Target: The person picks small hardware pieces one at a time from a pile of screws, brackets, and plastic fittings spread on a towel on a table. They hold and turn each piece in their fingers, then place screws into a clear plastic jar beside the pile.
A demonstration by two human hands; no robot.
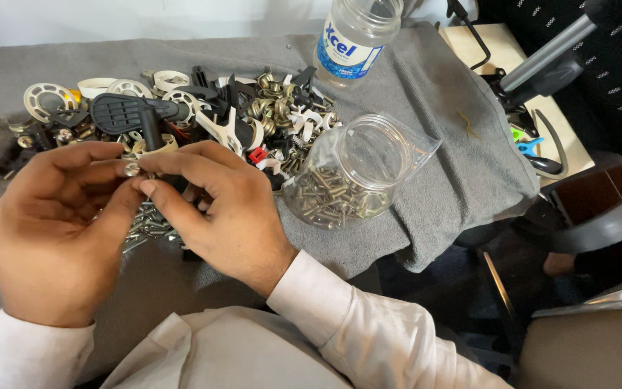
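Note:
My left hand (52,230) and my right hand (217,209) meet in front of me, fingertips pinched together on a small metal part (133,170) that both seem to grip. Under them lies a heap of loose metal screws (149,227). Beyond the fingers spreads a pile of mixed hardware (203,115): black plastic handles, white plastic rings and clips, brass-coloured fittings. To the right of my right hand a clear plastic jar (358,176) lies tilted on its side, partly filled with screws.
A grey cloth (433,108) covers the table and hangs over its right edge. A clear bottle with a blue label (354,36) stands at the back. Farther right are a beige surface with blue scissors (530,148), a black stand arm and a chair.

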